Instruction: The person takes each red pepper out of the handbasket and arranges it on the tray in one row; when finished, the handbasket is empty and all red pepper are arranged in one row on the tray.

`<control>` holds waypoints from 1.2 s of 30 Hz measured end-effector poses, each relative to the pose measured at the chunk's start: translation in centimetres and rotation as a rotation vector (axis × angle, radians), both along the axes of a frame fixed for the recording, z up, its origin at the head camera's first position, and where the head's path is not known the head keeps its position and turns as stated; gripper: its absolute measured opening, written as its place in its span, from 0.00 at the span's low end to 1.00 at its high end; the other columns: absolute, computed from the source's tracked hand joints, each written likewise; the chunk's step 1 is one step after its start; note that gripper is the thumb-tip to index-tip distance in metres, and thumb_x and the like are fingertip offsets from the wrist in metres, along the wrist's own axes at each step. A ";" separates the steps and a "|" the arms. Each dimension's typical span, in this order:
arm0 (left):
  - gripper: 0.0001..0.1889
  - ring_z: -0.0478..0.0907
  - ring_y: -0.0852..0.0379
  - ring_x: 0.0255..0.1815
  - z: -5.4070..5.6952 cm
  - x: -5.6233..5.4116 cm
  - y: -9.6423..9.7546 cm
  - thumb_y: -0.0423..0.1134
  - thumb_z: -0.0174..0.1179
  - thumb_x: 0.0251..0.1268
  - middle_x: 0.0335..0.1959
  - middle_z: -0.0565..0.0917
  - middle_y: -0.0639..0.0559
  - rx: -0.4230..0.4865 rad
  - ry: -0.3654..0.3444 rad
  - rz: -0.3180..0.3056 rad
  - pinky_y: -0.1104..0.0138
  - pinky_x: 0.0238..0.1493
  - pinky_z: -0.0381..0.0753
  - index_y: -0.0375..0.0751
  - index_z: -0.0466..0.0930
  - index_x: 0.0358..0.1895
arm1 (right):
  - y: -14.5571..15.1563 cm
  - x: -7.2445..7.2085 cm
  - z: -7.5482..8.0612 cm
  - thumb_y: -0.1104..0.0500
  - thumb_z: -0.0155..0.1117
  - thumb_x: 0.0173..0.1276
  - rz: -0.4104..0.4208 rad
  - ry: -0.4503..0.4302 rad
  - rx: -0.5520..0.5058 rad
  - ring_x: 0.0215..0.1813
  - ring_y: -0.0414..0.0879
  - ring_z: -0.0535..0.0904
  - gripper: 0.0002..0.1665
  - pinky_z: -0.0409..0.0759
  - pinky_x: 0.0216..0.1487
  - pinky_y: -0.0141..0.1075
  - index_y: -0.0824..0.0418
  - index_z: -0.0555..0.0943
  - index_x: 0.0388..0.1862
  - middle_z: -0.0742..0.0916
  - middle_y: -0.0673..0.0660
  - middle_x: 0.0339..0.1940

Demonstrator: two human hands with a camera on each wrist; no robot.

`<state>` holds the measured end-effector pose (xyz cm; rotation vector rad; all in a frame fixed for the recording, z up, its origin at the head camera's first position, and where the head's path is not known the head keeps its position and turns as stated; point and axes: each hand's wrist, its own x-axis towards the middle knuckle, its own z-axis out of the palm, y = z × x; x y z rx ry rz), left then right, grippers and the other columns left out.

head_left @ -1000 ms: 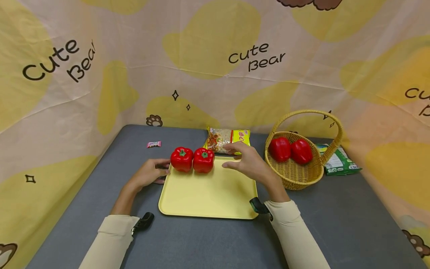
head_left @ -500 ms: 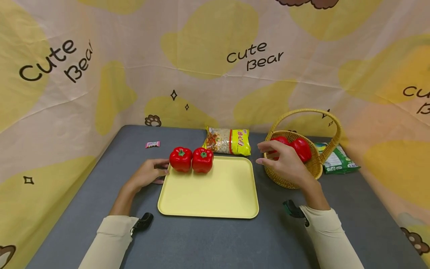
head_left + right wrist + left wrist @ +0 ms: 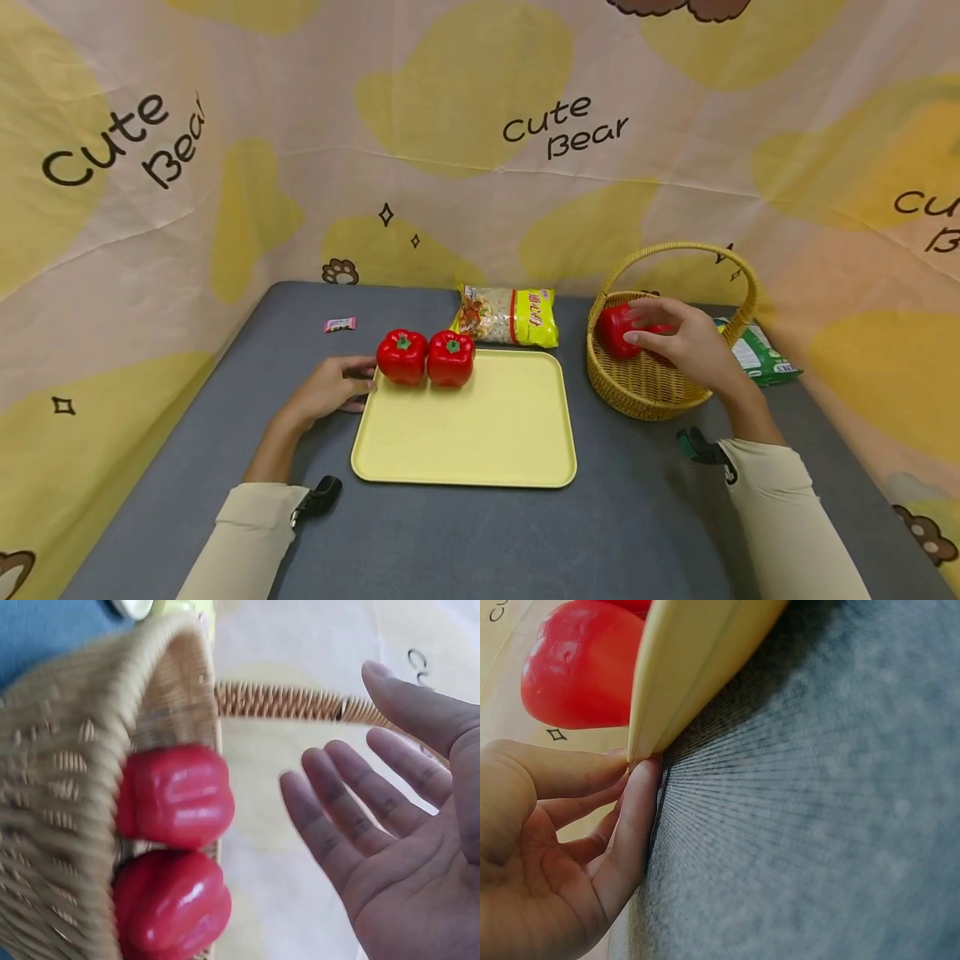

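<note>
My left hand (image 3: 326, 389) is at the left edge of a pale yellow tray (image 3: 480, 433). In the left wrist view its thumb and a finger pinch the tray's rim (image 3: 682, 660). Two red bell peppers (image 3: 402, 357) with green stems stand side by side at the tray's far left corner. Over the wicker basket (image 3: 637, 404), my right hand (image 3: 693, 346) reaches in with thumb and fingers spread apart. Two more red bell peppers (image 3: 180, 795) lie inside; the right wrist view shows a gap between them and the fingers. In the head view that hand partly covers them.
A tall arched handle (image 3: 678, 246) rises over the basket. Behind the tray lies a yellow-and-clear food packet (image 3: 510, 317), and a green packet (image 3: 765, 354) is right of the basket. A small pink wrapped candy (image 3: 341, 324) lies at the back left of the grey table (image 3: 450, 533).
My right hand has moved right, from above the tray to over the basket, fingers staying apart. My left hand has stayed at the tray's edge, and the peppers have not moved.
</note>
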<state>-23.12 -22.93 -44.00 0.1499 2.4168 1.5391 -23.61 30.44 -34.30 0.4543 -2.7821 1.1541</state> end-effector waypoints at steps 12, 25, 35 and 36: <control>0.27 0.84 0.42 0.60 0.0 0.1 0.0 0.31 0.58 0.76 0.73 0.75 0.28 -0.001 0.004 0.010 0.60 0.47 0.92 0.27 0.70 0.75 | 2.2 -3.9 1.2 0.48 0.72 0.74 0.030 -0.189 0.006 0.71 0.63 0.77 0.42 0.77 0.57 0.24 0.63 0.70 0.80 0.81 0.68 0.71; 0.28 0.84 0.43 0.60 -0.1 0.0 0.1 0.32 0.59 0.76 0.72 0.75 0.29 -0.008 -0.011 0.018 0.61 0.47 0.92 0.28 0.70 0.76 | 3.1 -6.6 0.3 0.48 0.72 0.74 0.035 -0.287 0.026 0.77 0.67 0.70 0.45 0.71 0.75 0.64 0.64 0.66 0.81 0.75 0.70 0.76; 0.28 0.84 0.44 0.59 -0.2 -0.1 0.0 0.32 0.59 0.76 0.73 0.75 0.29 -0.006 -0.004 0.019 0.62 0.46 0.92 0.28 0.71 0.76 | 2.7 -7.9 0.0 0.54 0.70 0.76 0.080 -0.297 0.096 0.76 0.70 0.70 0.41 0.67 0.77 0.66 0.68 0.66 0.80 0.74 0.73 0.77; 0.28 0.84 0.44 0.59 -0.2 -0.1 0.0 0.32 0.59 0.76 0.73 0.75 0.29 -0.007 -0.004 0.019 0.62 0.46 0.92 0.28 0.70 0.76 | 2.7 -8.1 -0.1 0.54 0.70 0.76 0.077 -0.298 0.098 0.76 0.70 0.70 0.41 0.67 0.77 0.66 0.68 0.66 0.80 0.74 0.73 0.76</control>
